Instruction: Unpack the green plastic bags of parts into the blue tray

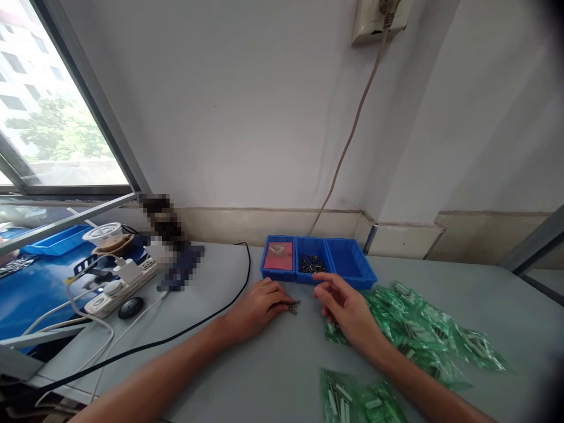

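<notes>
My left hand (pixel 263 304) rests on the grey table, its fingertips touching a few small metal screws (pixel 293 306). To their right, my right hand (pixel 339 299) hovers with fingers curved and apart, nothing visible between them. Behind the hands stands a blue three-compartment tray (pixel 294 277). Its left compartment has a pink card (pixel 278 256) with a small clear packet on it, the middle one many dark screws (pixel 312 264), and the right one looks bare. Green plastic bags (pixel 409 329) of metal parts lie under and beyond my right forearm.
More green bags (pixel 341 396) lie at the front edge. A black cable (pixel 176 336) crosses the table on the left, near a power strip (pixel 121 288) and a black mouse (pixel 131 307). A blurred patch (pixel 180 267) hides something behind them.
</notes>
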Available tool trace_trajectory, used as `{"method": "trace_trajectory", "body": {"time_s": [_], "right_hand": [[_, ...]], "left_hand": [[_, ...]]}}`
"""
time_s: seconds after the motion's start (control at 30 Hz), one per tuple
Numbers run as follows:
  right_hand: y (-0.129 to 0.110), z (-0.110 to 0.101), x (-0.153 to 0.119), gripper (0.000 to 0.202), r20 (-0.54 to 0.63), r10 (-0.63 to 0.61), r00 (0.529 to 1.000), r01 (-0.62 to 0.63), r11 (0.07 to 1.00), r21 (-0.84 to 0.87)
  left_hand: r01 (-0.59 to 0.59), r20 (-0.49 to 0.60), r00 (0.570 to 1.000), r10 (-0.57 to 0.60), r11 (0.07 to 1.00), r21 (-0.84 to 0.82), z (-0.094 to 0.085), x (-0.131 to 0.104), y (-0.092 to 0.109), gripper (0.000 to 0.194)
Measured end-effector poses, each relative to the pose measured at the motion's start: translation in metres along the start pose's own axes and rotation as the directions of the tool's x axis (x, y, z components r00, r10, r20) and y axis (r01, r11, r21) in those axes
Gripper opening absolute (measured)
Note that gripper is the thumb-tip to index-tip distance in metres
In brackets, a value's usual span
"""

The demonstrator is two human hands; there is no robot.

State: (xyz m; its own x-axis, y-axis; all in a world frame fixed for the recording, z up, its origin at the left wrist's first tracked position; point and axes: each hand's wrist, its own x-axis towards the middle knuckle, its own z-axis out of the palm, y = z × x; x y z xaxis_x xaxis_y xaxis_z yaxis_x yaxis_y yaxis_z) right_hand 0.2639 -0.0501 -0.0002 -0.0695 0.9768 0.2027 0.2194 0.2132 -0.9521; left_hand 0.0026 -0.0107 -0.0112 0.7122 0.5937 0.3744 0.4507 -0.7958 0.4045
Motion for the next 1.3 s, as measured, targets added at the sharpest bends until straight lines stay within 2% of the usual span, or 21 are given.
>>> {"method": "trace_trajectory", "body": {"time_s": [0.03,0.1,0.17,0.27,0.37,0.5,0.67,0.77,0.93,1.13,1.3], "right_hand": [[0.001,0.001,-0.003,0.031,0.037,-0.087,0.996,0.091,0.987,-0.136],[0.004,0.002,-0.008,0.02,0.153,-0.241,0.958,0.282,0.888,-0.364],[0.006,0.003,-0.011,0.02,0.27,-0.298,0.916,0.398,0.77,-0.5],[0.008,0.006,-0.012,0.015,0.36,-0.262,0.896,0.438,0.662,-0.608],[0.009,0.007,-0.011,0.015,0.375,-0.246,0.894,0.441,0.627,-0.642],[0.005,0.008,-0.011,0.013,0.313,-0.264,0.912,0.407,0.673,-0.618],[-0.001,0.004,-0.012,0.013,0.138,-0.193,0.971,0.235,0.855,-0.463],[-0.001,0.001,-0.01,0.015,0.065,-0.144,0.987,0.158,0.923,-0.351],[0.003,0.0,-0.008,0.017,0.003,-0.122,0.993,0.118,0.957,-0.265],[0.007,-0.001,-0.007,0.018,-0.052,-0.092,0.994,0.081,0.978,-0.192],[0.007,-0.001,-0.006,0.026,-0.103,-0.078,0.992,0.067,0.992,-0.104]], "left_hand": [[-0.006,0.002,1.0,0.006,1.0,-0.002,0.0,0.0,0.001,0.024],[-0.022,0.004,1.0,0.022,1.0,-0.005,-0.001,-0.001,0.002,0.023],[-0.041,0.012,0.999,0.041,0.999,-0.013,0.0,-0.001,0.003,0.022],[-0.06,0.029,0.998,0.061,0.998,-0.029,0.001,-0.001,0.005,0.022],[-0.064,0.039,0.997,0.065,0.997,-0.034,0.001,0.0,0.005,0.023],[-0.053,0.033,0.998,0.054,0.998,-0.034,0.001,-0.001,0.005,0.024],[-0.005,0.013,1.0,0.005,0.999,-0.032,0.003,-0.004,0.003,0.024],[0.046,0.003,0.999,-0.046,0.998,0.031,0.003,-0.005,0.004,0.026],[0.103,-0.015,0.995,-0.102,0.991,0.083,0.001,-0.006,0.006,0.022],[0.075,0.024,0.997,-0.076,0.996,0.046,0.001,-0.005,0.007,0.017],[0.066,0.025,0.997,-0.067,0.997,0.043,-0.001,-0.003,0.009,0.021]]}}
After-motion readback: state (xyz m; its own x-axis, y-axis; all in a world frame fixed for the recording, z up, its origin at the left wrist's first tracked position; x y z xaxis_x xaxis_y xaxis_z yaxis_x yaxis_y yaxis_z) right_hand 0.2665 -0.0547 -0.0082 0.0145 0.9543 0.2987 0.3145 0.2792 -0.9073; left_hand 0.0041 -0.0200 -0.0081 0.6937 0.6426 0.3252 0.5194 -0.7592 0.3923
